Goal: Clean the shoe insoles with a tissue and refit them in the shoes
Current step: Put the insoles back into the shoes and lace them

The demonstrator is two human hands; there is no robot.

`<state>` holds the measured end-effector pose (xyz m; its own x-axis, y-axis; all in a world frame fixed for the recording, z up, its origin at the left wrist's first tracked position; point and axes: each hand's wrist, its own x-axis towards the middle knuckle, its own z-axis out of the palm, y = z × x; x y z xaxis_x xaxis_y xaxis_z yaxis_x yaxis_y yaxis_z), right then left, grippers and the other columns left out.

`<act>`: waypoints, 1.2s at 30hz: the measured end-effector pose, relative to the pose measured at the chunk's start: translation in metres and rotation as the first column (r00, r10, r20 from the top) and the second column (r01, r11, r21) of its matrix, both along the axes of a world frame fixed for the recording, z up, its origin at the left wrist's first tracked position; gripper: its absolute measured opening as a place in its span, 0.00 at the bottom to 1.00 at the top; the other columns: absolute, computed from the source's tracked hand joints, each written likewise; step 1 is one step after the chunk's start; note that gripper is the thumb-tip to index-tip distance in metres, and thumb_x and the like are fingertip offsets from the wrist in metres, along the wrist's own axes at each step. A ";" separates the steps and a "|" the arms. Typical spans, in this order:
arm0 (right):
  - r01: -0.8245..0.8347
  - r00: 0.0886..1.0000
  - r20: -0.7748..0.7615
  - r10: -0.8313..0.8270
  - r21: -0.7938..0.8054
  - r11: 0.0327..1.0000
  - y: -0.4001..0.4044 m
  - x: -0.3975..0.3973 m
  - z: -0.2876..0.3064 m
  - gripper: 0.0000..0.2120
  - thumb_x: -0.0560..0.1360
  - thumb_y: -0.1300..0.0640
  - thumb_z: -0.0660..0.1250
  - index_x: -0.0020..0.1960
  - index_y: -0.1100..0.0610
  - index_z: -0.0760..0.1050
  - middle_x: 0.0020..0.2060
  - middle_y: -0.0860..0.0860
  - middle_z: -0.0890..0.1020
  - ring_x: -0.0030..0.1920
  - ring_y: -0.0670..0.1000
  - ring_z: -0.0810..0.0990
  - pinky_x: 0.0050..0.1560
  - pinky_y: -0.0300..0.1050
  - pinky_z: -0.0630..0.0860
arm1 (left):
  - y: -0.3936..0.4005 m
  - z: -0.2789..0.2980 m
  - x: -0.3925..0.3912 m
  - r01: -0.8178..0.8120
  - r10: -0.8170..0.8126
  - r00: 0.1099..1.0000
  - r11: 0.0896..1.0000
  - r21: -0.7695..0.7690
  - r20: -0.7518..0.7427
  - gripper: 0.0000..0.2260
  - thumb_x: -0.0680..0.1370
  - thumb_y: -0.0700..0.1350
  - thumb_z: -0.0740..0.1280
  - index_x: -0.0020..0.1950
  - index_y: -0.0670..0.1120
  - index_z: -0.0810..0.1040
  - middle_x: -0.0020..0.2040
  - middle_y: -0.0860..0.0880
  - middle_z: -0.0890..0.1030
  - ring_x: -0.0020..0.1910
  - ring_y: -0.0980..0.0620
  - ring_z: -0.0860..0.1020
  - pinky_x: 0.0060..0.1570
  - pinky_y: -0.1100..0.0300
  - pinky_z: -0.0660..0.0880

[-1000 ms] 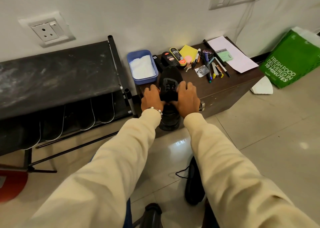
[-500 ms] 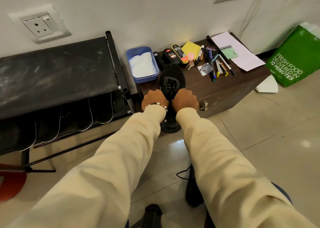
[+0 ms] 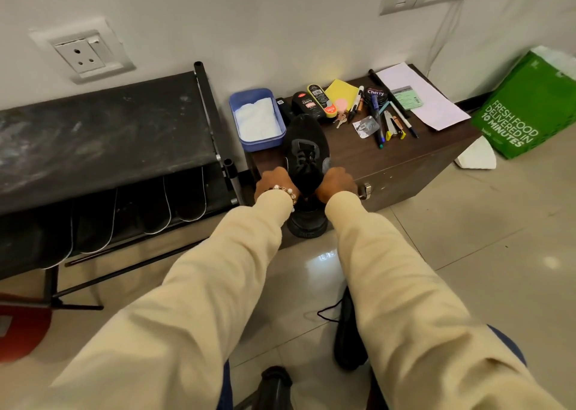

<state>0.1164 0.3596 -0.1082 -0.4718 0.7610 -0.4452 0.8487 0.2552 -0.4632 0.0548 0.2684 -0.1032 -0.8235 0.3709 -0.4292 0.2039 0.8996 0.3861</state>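
Note:
A black lace-up shoe (image 3: 307, 154) lies on the low brown cabinet (image 3: 402, 166), toe toward the wall and heel hanging over the front edge. My left hand (image 3: 274, 183) grips the left side of its opening and my right hand (image 3: 336, 183) grips the right side. The fingers are hidden behind the shoe. A blue tray (image 3: 257, 118) with white tissue stands just left of the toe. A second black shoe (image 3: 349, 334) lies on the floor between my arms. No insole shows.
Shoe polish tins, pens, keys, a yellow pad and papers (image 3: 417, 97) crowd the cabinet's back and right. A black shoe rack (image 3: 103, 135) stands to the left, a green bag (image 3: 530, 107) to the right. Tiled floor lies below.
Both hands have slid back from the laces to the shoe's heel opening. The shoe has stayed on the cabinet.

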 end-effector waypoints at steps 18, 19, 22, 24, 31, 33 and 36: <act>0.069 0.988 -0.100 -0.115 -0.375 0.924 0.000 0.014 0.020 0.20 0.71 0.58 0.71 0.60 0.61 0.69 0.52 0.61 0.77 0.48 0.65 0.80 0.39 0.63 0.81 | -0.016 0.000 0.001 -0.487 0.256 0.750 0.837 0.249 0.610 0.23 0.70 0.46 0.77 0.60 0.38 0.76 0.54 0.41 0.80 0.51 0.40 0.80 0.50 0.43 0.80; 0.056 0.988 -0.115 -0.101 -0.342 0.938 -0.003 0.018 0.025 0.20 0.72 0.59 0.71 0.60 0.61 0.69 0.53 0.61 0.77 0.48 0.65 0.80 0.36 0.62 0.81 | -0.017 -0.001 0.003 -0.499 0.272 0.766 0.824 0.270 0.583 0.22 0.70 0.46 0.76 0.59 0.37 0.77 0.53 0.40 0.81 0.50 0.40 0.80 0.50 0.45 0.80; -0.007 0.986 -0.163 -0.026 -0.200 0.980 -0.013 0.031 0.033 0.20 0.72 0.60 0.70 0.61 0.61 0.69 0.54 0.61 0.76 0.50 0.64 0.79 0.37 0.59 0.81 | -0.025 0.003 0.014 -0.427 0.273 0.859 0.848 0.313 0.433 0.22 0.70 0.50 0.75 0.57 0.38 0.79 0.53 0.41 0.81 0.50 0.42 0.80 0.51 0.52 0.78; -0.024 0.985 -0.172 0.004 -0.116 0.993 -0.023 0.045 0.036 0.19 0.73 0.58 0.70 0.60 0.62 0.70 0.55 0.61 0.76 0.53 0.64 0.78 0.44 0.59 0.81 | -0.034 0.010 0.028 -0.368 0.262 0.903 0.880 0.300 0.340 0.22 0.71 0.51 0.74 0.59 0.38 0.78 0.55 0.41 0.80 0.52 0.41 0.78 0.48 0.55 0.76; -0.046 0.981 -0.187 0.047 0.010 0.999 -0.055 0.128 0.040 0.12 0.70 0.58 0.71 0.52 0.59 0.74 0.51 0.60 0.79 0.51 0.62 0.79 0.51 0.59 0.79 | -0.057 0.033 0.108 -0.107 0.100 0.988 0.992 0.062 0.114 0.26 0.72 0.56 0.73 0.62 0.42 0.75 0.60 0.41 0.77 0.56 0.38 0.77 0.51 0.50 0.75; -0.014 0.986 -0.165 0.024 0.061 0.998 -0.065 0.161 0.039 0.13 0.72 0.58 0.69 0.54 0.60 0.74 0.53 0.60 0.78 0.52 0.63 0.78 0.54 0.56 0.78 | -0.058 0.031 0.137 -0.062 0.056 0.994 0.997 0.054 0.097 0.24 0.72 0.58 0.72 0.60 0.43 0.77 0.57 0.42 0.79 0.54 0.39 0.78 0.47 0.51 0.75; 0.082 0.986 -0.150 -0.069 0.083 0.993 -0.070 0.207 0.024 0.14 0.72 0.58 0.68 0.56 0.60 0.74 0.53 0.60 0.79 0.53 0.62 0.78 0.55 0.53 0.77 | -0.054 0.025 0.176 -0.013 0.004 0.991 0.998 0.066 0.135 0.26 0.70 0.59 0.74 0.59 0.43 0.77 0.57 0.42 0.79 0.55 0.40 0.78 0.47 0.51 0.75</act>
